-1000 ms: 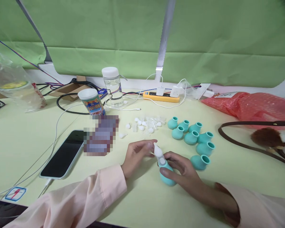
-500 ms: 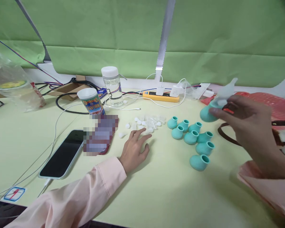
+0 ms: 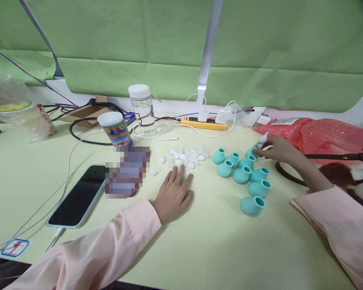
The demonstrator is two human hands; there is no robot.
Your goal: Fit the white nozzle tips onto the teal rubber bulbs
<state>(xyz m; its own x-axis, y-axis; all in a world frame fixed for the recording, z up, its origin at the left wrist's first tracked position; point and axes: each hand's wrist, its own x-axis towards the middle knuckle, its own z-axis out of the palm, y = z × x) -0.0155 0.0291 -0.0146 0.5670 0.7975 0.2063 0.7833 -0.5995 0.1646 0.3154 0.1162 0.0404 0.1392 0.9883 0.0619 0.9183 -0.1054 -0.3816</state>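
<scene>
My left hand [image 3: 173, 196] lies flat on the table, fingers spread, just in front of a scatter of small white and clear plastic pieces [image 3: 179, 155]. At the right, my right hand [image 3: 275, 149] has its fingers closed on a teal bulb [image 3: 250, 151] with a translucent white nozzle [image 3: 261, 139] at its top. That bulb is at the back of a group of several teal bulbs [image 3: 241, 175], their open mouths tilted up and to the right.
A black-screened phone [image 3: 79, 196] and a blurred red-edged phone [image 3: 128, 173] lie left. Behind them stand a paper cup [image 3: 116, 129] and a lidded bottle [image 3: 142, 110]. A yellow power strip [image 3: 204, 123] lies at the back, a red plastic bag [image 3: 329, 135] at right.
My right hand has gone down and away from me, lowering the teal bulb with its nozzle to the back of the group. My left hand has flattened and its fingers have straightened.
</scene>
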